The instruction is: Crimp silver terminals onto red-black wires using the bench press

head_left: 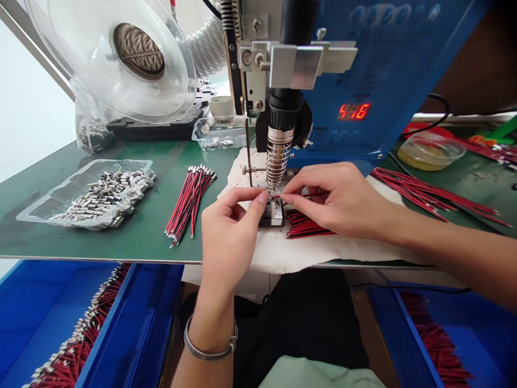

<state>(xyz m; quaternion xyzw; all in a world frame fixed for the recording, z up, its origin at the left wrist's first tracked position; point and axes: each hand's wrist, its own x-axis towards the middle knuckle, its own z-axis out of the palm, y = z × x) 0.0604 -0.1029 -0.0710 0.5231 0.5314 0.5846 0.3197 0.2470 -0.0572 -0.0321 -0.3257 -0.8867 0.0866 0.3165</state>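
Under the tip of a blue soldering machine (363, 64), my two hands meet from either side of a small metal fixture (277, 214). My left hand (232, 231) is closed in a pinch at the fixture's left; what lies between thumb and forefinger is too small to make out. My right hand (339, 196) pinches a thin red-and-black wire (313, 195) whose end reaches the spot below the tip. Under that hand lies a bundle of red and black wires (305, 225). A spring-wrapped soldering head (280, 153) stands just above my fingertips.
Left on the green table are wires with metal ends (189, 202) and a clear tray (30, 215) of small metal cylinders. More wires (436, 196) and a clear bowl (432, 151) lie right. Blue bins (137, 323) sit below the table edge. A clear reel (89, 59) stands behind.
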